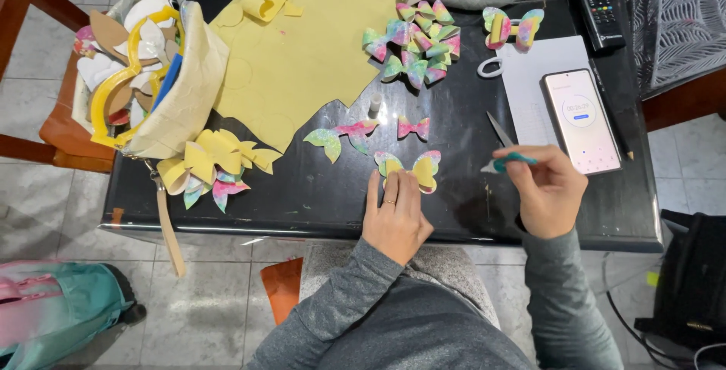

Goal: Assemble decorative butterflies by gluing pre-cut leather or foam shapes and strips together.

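2 hands are at work over a black table (318, 188). Left hand (395, 215) lies flat, fingers released and extended, fingertips pressing the lower edge of 1 pastel-and-yellow bow cutout (409, 167) at the table's 6 o'clock edge. Right hand (546, 188) is clenched around the teal handle of 1 pair of scissors (505, 151), blades pointing toward 11 o'clock, just off the cutout's 3 o'clock side.

At 12 o'clock from the cutout: 1 small pink bow (414, 127); at 10 o'clock, 1 leaf-shaped strip (340, 136). Further toward 12 o'clock sits 1 heap of finished bows (416, 49); the count in the heap cannot be told. 1 separate finished bow (513, 27) lies at 1 o'clock. 1 yellow sheet (310, 52) covers the 11 o'clock area. 1 smartphone (581, 119) rests on white paper at 3 o'clock, with 1 remote control (597, 0) beyond it. 1 cloth bag (181, 90) of templates occupies 9 o'clock.
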